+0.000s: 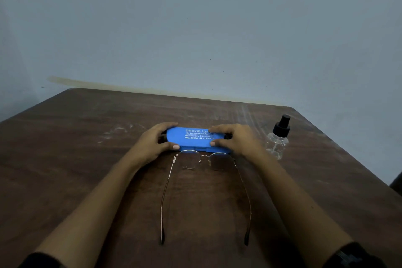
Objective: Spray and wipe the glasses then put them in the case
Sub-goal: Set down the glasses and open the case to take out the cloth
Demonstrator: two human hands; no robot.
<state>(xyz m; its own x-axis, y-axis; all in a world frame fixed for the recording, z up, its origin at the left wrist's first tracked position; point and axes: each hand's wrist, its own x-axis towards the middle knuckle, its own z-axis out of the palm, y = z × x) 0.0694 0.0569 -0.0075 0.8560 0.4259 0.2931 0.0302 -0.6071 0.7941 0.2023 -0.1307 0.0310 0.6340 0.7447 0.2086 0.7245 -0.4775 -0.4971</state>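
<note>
Head view: a blue plastic glasses case with white lettering (194, 139) lies shut at mid-frame on the dark brown wooden table (87, 148). The left hand (152, 143) grips its left end, fingers curled over the far edge, thumb on the near edge. The right hand (233, 139) grips the right end likewise. Thin gold-rimmed metal glasses (204, 161) lie unfolded just below the case. A clear spray bottle with black nozzle (278, 139) stands upright at right.

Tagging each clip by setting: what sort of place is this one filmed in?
Probably a plain indoor room, home or small office, I cannot tell which: a worn brown wooden table by a bare blue-grey wall, with a blue glasses case, glasses and a spray bottle on it.
</note>
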